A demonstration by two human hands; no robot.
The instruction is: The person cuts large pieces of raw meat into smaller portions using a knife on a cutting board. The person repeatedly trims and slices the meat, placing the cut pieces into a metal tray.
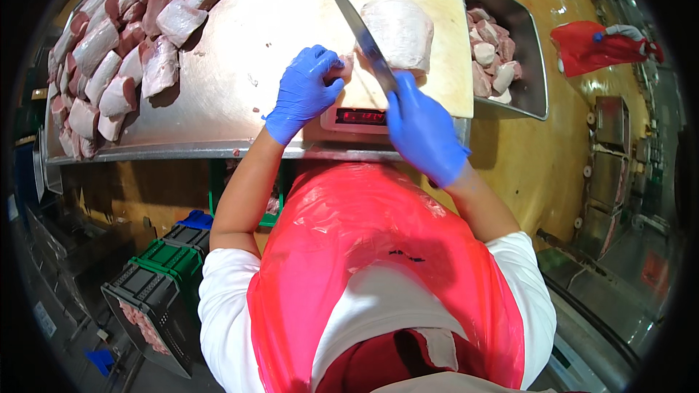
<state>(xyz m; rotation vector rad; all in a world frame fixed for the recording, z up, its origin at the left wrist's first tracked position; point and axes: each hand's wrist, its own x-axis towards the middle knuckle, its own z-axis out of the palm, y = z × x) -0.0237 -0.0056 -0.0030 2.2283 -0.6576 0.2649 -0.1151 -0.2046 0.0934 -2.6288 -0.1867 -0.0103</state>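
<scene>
My right hand (426, 127) in a blue glove grips a long knife (354, 23), its blade slanting up and away to the left. Just beyond the blade a large pale slab of meat (400, 29) lies on a white cutting board (450, 29). My left hand (306, 91), gloved in blue too, is closed with curled fingers around a small pink piece of meat (345, 67) at the board's left edge. That piece is partly hidden by the fingers. Between my hands, at the near edge, shows a scale (353, 118) with a red lit display.
Many cut meat chunks (109, 51) are heaped on the left of the metal table (233, 87). A metal bin (537, 65) of smaller pieces stands right of the board. Stacked crates (153, 284) are at lower left. Another person in a red apron (579, 47) is far right.
</scene>
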